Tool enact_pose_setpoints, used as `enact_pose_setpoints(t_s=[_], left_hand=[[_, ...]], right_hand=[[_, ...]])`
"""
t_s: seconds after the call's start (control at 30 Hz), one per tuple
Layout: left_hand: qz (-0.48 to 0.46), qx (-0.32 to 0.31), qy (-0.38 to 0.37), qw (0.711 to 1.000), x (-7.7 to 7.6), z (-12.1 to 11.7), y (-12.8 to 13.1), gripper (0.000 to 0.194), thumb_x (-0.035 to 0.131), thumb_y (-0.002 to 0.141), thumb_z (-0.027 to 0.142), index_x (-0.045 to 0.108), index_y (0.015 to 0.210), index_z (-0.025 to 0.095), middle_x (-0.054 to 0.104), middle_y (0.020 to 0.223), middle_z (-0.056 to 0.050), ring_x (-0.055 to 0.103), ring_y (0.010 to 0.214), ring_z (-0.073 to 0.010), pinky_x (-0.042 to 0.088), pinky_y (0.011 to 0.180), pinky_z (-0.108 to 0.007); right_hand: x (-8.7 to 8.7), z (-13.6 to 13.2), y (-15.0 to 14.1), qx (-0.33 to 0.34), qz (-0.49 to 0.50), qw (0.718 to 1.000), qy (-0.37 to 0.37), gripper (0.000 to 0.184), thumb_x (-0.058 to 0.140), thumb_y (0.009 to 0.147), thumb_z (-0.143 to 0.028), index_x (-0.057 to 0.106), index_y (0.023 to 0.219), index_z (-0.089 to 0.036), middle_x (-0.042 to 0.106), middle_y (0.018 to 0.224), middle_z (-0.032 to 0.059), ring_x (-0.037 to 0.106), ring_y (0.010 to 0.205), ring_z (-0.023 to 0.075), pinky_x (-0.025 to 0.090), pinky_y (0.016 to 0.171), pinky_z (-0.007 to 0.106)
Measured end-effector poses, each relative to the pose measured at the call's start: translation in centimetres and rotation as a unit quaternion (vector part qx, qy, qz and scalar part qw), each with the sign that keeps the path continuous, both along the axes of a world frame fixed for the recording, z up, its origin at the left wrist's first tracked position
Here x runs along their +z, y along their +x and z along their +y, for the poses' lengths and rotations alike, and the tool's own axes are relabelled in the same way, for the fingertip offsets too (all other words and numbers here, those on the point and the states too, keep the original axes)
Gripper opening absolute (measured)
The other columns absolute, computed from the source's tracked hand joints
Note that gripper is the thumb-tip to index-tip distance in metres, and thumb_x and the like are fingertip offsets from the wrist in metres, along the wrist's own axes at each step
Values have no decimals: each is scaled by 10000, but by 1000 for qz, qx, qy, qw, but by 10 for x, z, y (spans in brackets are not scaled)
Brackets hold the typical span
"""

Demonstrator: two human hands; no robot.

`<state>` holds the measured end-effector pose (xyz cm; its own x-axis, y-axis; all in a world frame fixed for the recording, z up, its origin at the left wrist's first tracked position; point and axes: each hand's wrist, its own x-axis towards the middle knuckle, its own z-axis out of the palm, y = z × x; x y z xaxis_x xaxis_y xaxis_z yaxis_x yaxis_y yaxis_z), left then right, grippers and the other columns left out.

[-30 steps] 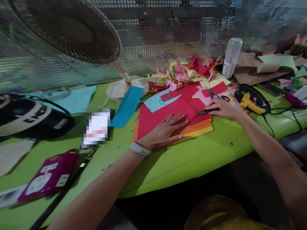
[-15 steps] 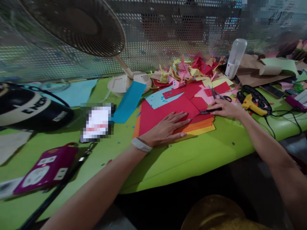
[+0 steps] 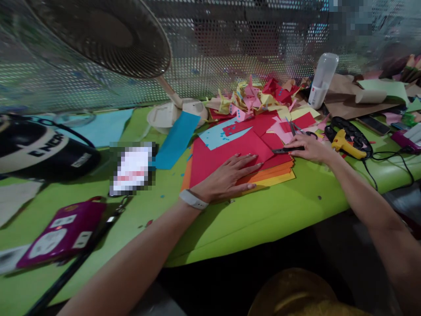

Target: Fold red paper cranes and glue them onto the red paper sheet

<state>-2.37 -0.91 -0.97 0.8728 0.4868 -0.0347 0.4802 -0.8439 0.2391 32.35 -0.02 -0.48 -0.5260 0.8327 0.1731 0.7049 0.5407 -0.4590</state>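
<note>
My left hand [image 3: 228,175] lies flat with fingers spread on a sheet of red paper [image 3: 213,158], pressing on the stack. Orange paper [image 3: 285,168] and yellow paper [image 3: 279,180] stick out below it. My right hand [image 3: 309,147] is closed around a slim black tool [image 3: 289,150], whose exact kind I cannot make out. Its tip meets the right side of the red paper. Just beyond that hand rests a pair of scissors [image 3: 293,127]. A light blue sheet with punched dots [image 3: 215,137] overlaps the red one.
Crumpled paper scraps [image 3: 253,96] pile up at the back, near a clear bottle [image 3: 324,81]. A fan [image 3: 131,39] and a blue paper strip [image 3: 179,140] stand left of the stack. To the right lie a yellow glue gun [image 3: 348,145] and its black cord.
The black tool and my right fingers have shifted very slightly, with the tool's tip a little higher. My left hand stays put on the red paper.
</note>
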Motion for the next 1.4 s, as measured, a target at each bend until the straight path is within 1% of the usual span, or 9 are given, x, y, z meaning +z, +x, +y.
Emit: enact_pose_setpoints(t_s=[0.17, 0.3, 0.5, 0.7, 0.9, 1.03, 1.17, 1.27, 1.4], left_hand=[[-1, 1, -5, 1000, 1, -1, 0, 729, 271, 974, 685, 326, 1569, 267, 232, 1667, -84, 180, 1539, -311, 128, 1237, -545], [-1, 5, -10, 1000, 2, -1, 0, 750, 258, 968, 699, 332, 1567, 255, 237, 1666, -87, 185, 1537, -310, 128, 1239, -540], [1, 8, -14, 1000, 1, 0, -1, 772, 250, 964, 708, 353, 1560, 228, 260, 1656, -114, 214, 1527, -325, 134, 1238, -545], [-3, 5, -19, 1000, 3, -1, 0, 764, 259, 964, 706, 337, 1565, 242, 262, 1657, -96, 204, 1531, -315, 123, 1241, -547], [-6, 7, -27, 1000, 4, -2, 0, 771, 264, 958, 716, 340, 1565, 246, 237, 1665, -93, 175, 1539, -319, 109, 1242, -549], [-8, 12, -26, 1000, 4, -2, 0, 753, 286, 960, 708, 344, 1563, 261, 241, 1665, -85, 191, 1534, -320, 114, 1241, -539], [-16, 14, -25, 999, 5, -1, 1, 757, 296, 957, 709, 328, 1570, 265, 275, 1655, -81, 241, 1517, -314, 147, 1240, -518], [-13, 15, -16, 1000, 8, -1, 4, 745, 281, 959, 710, 335, 1565, 281, 313, 1641, -73, 283, 1496, -306, 193, 1226, -509], [14, 32, 12, 999, 12, 0, 12, 774, 271, 953, 721, 349, 1562, 250, 393, 1593, -110, 377, 1428, -322, 285, 1175, -500]], right_hand=[[3, -2, 2, 3, 15, 1000, 12, 317, 659, 890, -282, 735, 1197, -299, 669, 1088, 66, 598, 1019, 235, 453, 962, 426], [5, -4, -1, 3, 10, 1000, 2, 309, 650, 901, -307, 736, 1198, -304, 670, 1084, 65, 599, 1011, 236, 458, 946, 416], [4, -7, -8, 23, 16, 1000, -8, 326, 643, 904, -278, 727, 1219, -267, 657, 1128, 82, 602, 1015, 241, 459, 938, 418], [6, -9, -10, 5, 2, 1000, 11, 329, 646, 901, -254, 726, 1215, -312, 647, 1144, 66, 585, 1035, 248, 445, 950, 419], [9, -9, -6, -9, -12, 999, 30, 329, 633, 911, -247, 726, 1225, -267, 653, 1143, 92, 580, 1051, 257, 440, 958, 423], [10, -9, -2, -11, -25, 999, 34, 321, 635, 907, -254, 732, 1212, -271, 657, 1141, 88, 582, 1050, 253, 447, 950, 414], [9, -6, 1, -11, -35, 999, 37, 312, 624, 919, -289, 733, 1211, -280, 660, 1110, 89, 587, 1015, 248, 458, 920, 406], [8, -4, 2, -7, -46, 999, 24, 304, 637, 913, -307, 737, 1200, -289, 664, 1078, 83, 591, 992, 244, 463, 904, 398], [5, -3, 0, -3, -45, 999, 2, 303, 648, 908, -302, 738, 1197, -292, 665, 1102, 82, 588, 1023, 251, 455, 931, 412]])
